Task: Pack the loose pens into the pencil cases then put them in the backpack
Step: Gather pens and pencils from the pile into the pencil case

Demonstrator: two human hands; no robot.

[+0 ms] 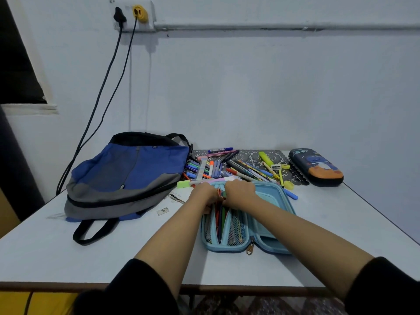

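Hands both over the far end of the open pencil case (pixel 270 245), meeting at its middle fold. Left hand (pixel 204 194): fingers curled down round the pencil bundle (pixel 221 193), which stands between the 2 hands with its lower ends inside the case. Right hand (pixel 240 192): knuckles up, touching the bundle from the right; its fingers are tucked under the palm, so I cannot tell whether they grip or only press.

Open pencil case: light blue, lying flat and unzipped at tabletop (pixel 68 253) centre, near side toward the person. Left half has mesh pockets with pencils already in them; right half is mostly hidden under the right forearm. Zip pull (pixel 249 251) hangs at the near edge.

Loose pens (pixel 229 165): a mixed heap on a patterned mat (pixel 254 154) just beyond the open case, against the far wall. Yellow highlighter (pixel 266 158) on the heap's right side. Green-capped marker (pixel 184 184) lies just left of the left hand.

Closed pencil case (pixel 316 167): dark with an orange patch, far right, apart from the heap.

Backpack (pixel 127 176): blue and grey, lying flat at far left, zip closed, 1 black strap looped toward the near side.
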